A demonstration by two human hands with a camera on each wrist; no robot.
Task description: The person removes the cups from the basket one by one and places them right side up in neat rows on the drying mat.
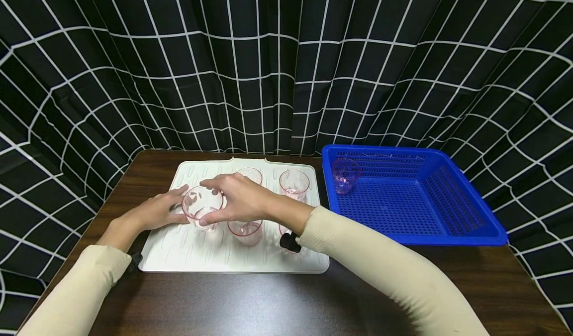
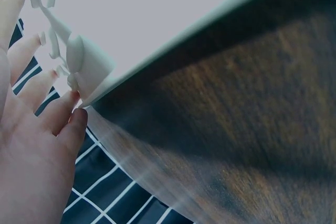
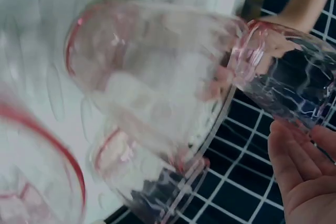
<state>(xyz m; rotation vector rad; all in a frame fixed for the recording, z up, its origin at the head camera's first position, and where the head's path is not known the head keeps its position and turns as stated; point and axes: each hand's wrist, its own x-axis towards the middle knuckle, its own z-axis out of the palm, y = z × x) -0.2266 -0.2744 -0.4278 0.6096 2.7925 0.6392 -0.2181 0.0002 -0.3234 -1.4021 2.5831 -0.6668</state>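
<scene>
My right hand (image 1: 243, 196) pinches a clear pink-tinted glass (image 1: 203, 221) between thumb and fingers at its rim, over the left part of a white ridged drying mat (image 1: 165, 256). The right wrist view shows this hand's fingers (image 3: 294, 156) against the held glass (image 3: 294, 74). Left of that glass is my left hand (image 1: 154, 210), fingers extended and thumb close to the glass; whether it touches is unclear. More pink glasses stand on the mat: one at the back (image 1: 251, 173), another at back right (image 1: 294, 180), and one in front (image 1: 246, 234). My right wrist partly hides a further glass.
A blue plastic basket (image 1: 416, 239) stands on the right of the dark wooden table (image 1: 215, 301), with one pink glass (image 1: 345, 176) in its back left corner. Black curtain (image 1: 250, 87) with a white grid surrounds the table's back and sides.
</scene>
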